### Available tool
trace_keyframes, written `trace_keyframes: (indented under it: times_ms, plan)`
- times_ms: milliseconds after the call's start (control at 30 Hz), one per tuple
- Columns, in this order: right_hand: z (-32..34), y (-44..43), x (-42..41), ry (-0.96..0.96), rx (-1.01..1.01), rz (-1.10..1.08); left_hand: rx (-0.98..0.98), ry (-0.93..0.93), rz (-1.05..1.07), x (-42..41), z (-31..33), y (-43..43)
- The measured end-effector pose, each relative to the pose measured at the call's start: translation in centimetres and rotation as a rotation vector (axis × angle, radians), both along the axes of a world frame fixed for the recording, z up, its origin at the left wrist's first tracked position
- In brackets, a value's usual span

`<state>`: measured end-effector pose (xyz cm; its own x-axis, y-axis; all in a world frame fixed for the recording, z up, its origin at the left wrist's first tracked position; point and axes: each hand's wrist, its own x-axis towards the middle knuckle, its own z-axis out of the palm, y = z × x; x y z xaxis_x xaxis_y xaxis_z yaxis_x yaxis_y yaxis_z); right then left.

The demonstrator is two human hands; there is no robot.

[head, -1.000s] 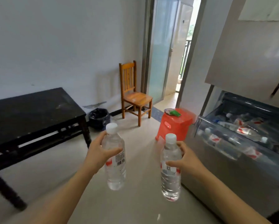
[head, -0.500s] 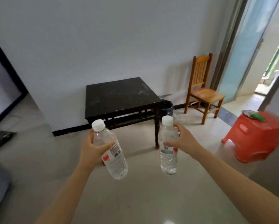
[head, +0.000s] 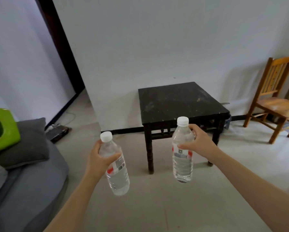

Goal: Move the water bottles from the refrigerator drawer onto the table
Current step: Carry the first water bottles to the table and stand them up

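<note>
My left hand (head: 99, 160) grips a clear water bottle (head: 116, 169) with a white cap and a red-and-white label; it tilts slightly to the left. My right hand (head: 198, 143) holds a second water bottle (head: 182, 158) of the same kind, upright. Both bottles hang in the air above the floor, in front of a black square table (head: 179, 99) that stands against the white wall. The right bottle overlaps the table's near edge in the view. The refrigerator and its drawer are out of sight.
A wooden chair (head: 274, 101) stands right of the table. A grey sofa (head: 28, 178) with a dark cushion (head: 28, 144) and a green object (head: 1, 128) fills the lower left. A dark doorway (head: 60, 39) opens at the upper left. Pale tiled floor lies between me and the table.
The view has swung left, away from the refrigerator drawer and red stool. The table now stands straight ahead and nearer. Both hands still hold their bottles.
</note>
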<state>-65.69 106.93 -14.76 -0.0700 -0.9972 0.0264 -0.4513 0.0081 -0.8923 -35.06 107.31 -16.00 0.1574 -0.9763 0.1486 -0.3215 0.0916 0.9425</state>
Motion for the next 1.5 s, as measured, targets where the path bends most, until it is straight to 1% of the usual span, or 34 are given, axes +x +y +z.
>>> trace_keyframes:
  times_ms: [133, 233, 367, 467, 567, 667, 767, 900, 1000, 1100, 1233, 1300, 1433, 1500]
  plan:
    - [-0.1, -6.7, 1.9, 0.034, -0.002, 0.072, -0.025, 0.016, -0.005, 1.6, -0.3, -5.6]
    - [-0.9, -12.6, 3.6, 0.000, -0.003, 0.102, -0.048, 0.003, 0.015, 3.0, -0.2, -10.5]
    - [-2.0, -21.5, 6.9, 0.036, 0.028, 0.174, -0.082, 0.014, 0.098, 5.7, 0.8, -17.6]
    - [-2.2, -27.2, 9.3, 0.074, 0.035, 0.215, -0.106, 0.015, 0.213, 8.2, 1.3, -22.1]
    - [-2.5, -31.9, 11.5, 0.046, 0.067, 0.266, -0.060, -0.009, 0.275, 10.8, 0.3, -25.7]
    - [-3.0, -36.6, 13.8, 0.057, 0.081, 0.304, -0.034, -0.023, 0.300, 12.8, -0.9, -29.5]
    - [-4.1, -41.1, 16.2, 0.087, 0.086, 0.326, -0.003, -0.039, 0.277, 14.8, -2.8, -34.1]
    - [-5.1, -47.7, 19.6, 0.140, 0.077, 0.323, 0.010, -0.059, 0.220, 17.8, -4.4, -42.3]
    - [-4.6, -52.5, 21.1, 0.149, 0.081, 0.252, -0.020, -0.046, 0.165, 19.4, -3.4, -48.6]
    - [-3.9, -57.3, 22.0, 0.146, 0.094, 0.128, -0.037, -0.035, 0.133, 21.2, -2.0, -55.4]
    - [-3.8, -61.7, 21.3, 0.114, 0.094, -0.029, -0.047, 0.014, 0.098, 21.6, -1.8, -62.4]
    - [-4.5, -63.7, 20.4, 0.147, 0.130, -0.068, -0.016, 0.025, 0.079, 21.2, -3.1, -65.4]
    - [-5.9, -68.0, 18.7, 0.263, 0.232, -0.049, 0.081, 0.023, -0.053, 19.1, -5.7, -71.6]
    - [-6.7, -70.1, 17.7, 0.299, 0.257, -0.034, 0.107, -0.011, -0.120, 17.6, -6.7, -74.7]
